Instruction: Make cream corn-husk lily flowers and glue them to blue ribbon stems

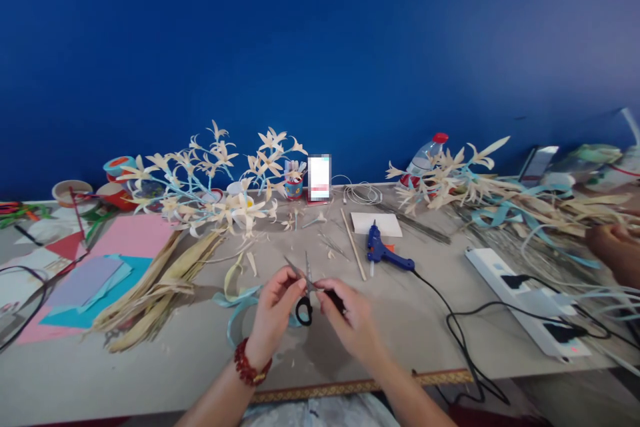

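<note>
An opened pair of scissors (308, 273) is between my hands above the tabletop, blades pointing away from me. One black handle loop hangs below the pivot; the other is partly covered by my right hand. My left hand (274, 307), with a red bead bracelet on the wrist, pinches at the scissors near the pivot. From the other side my right hand (350, 317) closes its thumb and fingers on the scissors. Whether a small piece is also between the fingertips, I cannot make out. Blue ribbon (243, 320) lies beside my left hand.
Dried husk strips (160, 293) and coloured paper (130, 237) lie left. Pale flower stems (200, 173) stand behind. A blue glue gun (385, 250), its cord and a power strip (515, 300) are right. Another person's hand (617, 250) is at the far right.
</note>
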Demonstrator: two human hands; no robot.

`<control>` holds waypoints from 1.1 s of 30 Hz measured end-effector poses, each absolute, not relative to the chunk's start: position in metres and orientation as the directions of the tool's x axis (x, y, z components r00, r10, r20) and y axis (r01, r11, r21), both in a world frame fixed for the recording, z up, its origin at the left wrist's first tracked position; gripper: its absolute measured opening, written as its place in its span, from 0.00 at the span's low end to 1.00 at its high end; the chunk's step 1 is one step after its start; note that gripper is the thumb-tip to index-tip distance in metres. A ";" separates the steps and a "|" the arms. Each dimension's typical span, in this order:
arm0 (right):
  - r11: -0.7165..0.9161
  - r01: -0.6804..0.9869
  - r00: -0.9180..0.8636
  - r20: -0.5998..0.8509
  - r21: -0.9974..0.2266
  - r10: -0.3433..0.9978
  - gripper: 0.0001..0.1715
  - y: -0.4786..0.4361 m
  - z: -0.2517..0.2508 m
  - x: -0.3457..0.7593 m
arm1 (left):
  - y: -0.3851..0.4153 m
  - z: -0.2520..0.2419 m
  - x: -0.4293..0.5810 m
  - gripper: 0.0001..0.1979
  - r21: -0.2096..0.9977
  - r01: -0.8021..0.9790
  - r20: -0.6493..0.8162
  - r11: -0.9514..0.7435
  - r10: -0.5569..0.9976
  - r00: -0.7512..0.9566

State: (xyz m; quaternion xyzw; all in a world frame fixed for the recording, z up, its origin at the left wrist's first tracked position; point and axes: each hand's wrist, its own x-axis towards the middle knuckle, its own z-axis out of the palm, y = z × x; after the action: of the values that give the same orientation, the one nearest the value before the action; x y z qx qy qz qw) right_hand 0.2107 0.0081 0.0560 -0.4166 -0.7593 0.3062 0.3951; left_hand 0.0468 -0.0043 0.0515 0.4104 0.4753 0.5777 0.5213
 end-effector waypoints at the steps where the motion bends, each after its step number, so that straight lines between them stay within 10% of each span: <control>1: 0.458 0.370 -0.345 0.339 -0.808 0.876 0.09 0.009 0.054 0.206 | -0.003 0.050 0.047 0.04 0.971 -0.238 -0.029 -0.004 0.990 -0.135; 13: 0.658 0.358 -0.359 0.553 -0.662 0.752 0.10 0.006 0.046 0.190 | 0.002 0.052 0.046 0.08 0.950 -0.310 -0.030 -0.041 0.975 -0.221; 33: 0.471 0.288 -0.252 0.408 -0.834 0.877 0.09 0.002 0.046 0.191 | 0.007 0.067 0.044 0.05 0.990 -0.103 0.080 -0.097 0.984 -0.158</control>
State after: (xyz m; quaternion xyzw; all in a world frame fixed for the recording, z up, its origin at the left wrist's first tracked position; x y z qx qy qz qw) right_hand 0.1910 0.0022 0.0463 -0.4025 -0.7237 0.3201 0.4602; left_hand 0.0442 0.0072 0.0669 0.4534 0.4860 0.5857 0.4639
